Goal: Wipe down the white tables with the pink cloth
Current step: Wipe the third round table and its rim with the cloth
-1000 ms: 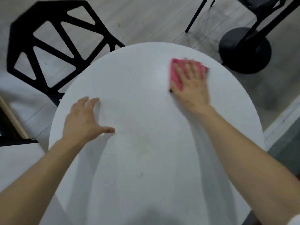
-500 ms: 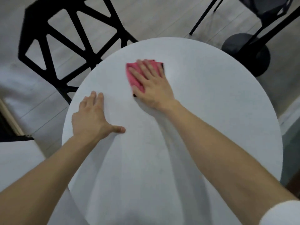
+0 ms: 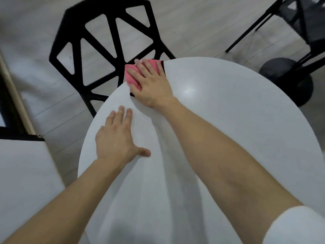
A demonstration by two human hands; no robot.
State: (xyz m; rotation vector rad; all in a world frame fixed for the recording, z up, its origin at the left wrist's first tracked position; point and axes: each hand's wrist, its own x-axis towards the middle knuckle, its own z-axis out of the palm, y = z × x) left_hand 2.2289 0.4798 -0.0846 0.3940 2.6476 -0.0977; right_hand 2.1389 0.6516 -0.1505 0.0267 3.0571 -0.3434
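A round white table [image 3: 228,120] fills the middle of the view. My right hand [image 3: 151,83] lies flat with straight fingers on the pink cloth [image 3: 131,79], pressing it at the table's far left rim, where part of the cloth hangs past the edge. Most of the cloth is hidden under my fingers. My left hand [image 3: 116,138] rests flat on the tabletop nearer to me, fingers straight and thumb spread, holding nothing.
A black open-frame chair [image 3: 105,41] stands just beyond the rim where the cloth is. A black round table base [image 3: 288,80] and dark legs are at the upper right. A second white table [image 3: 21,182] sits at the lower left.
My right hand has slid the pink cloth leftward across the table, from the far right side to the far left rim. My left hand has stayed planted on the tabletop.
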